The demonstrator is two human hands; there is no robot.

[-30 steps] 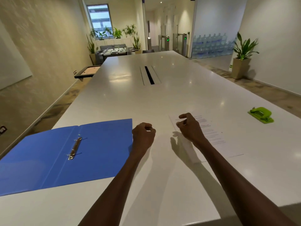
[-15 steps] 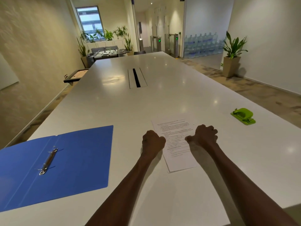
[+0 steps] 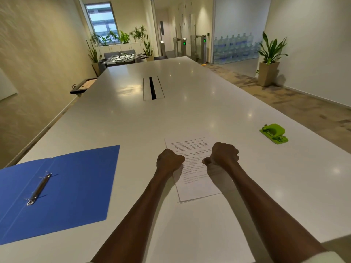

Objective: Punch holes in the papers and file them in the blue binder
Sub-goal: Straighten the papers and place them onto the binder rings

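A thin stack of printed papers (image 3: 191, 168) lies flat on the white table (image 3: 190, 114) straight ahead of me. My left hand (image 3: 169, 159) is a closed fist at the stack's left edge. My right hand (image 3: 222, 154) is a closed fist over its right side. Neither fist holds anything that I can see. The blue binder (image 3: 62, 188) lies open and flat at the left, its metal ring clip (image 3: 39, 189) bare. A green hole punch (image 3: 273, 132) sits on the table far to the right, out past my right hand.
A cable slot (image 3: 152, 88) runs along the table's middle farther away. A potted plant (image 3: 268, 59) stands on the floor at the right, by the wall. The table's near edge is just under my forearms.
My view has swung right, so the binder now sits farther left. Both fists have come over the papers, the right one from the sheet's top left corner to its right side.
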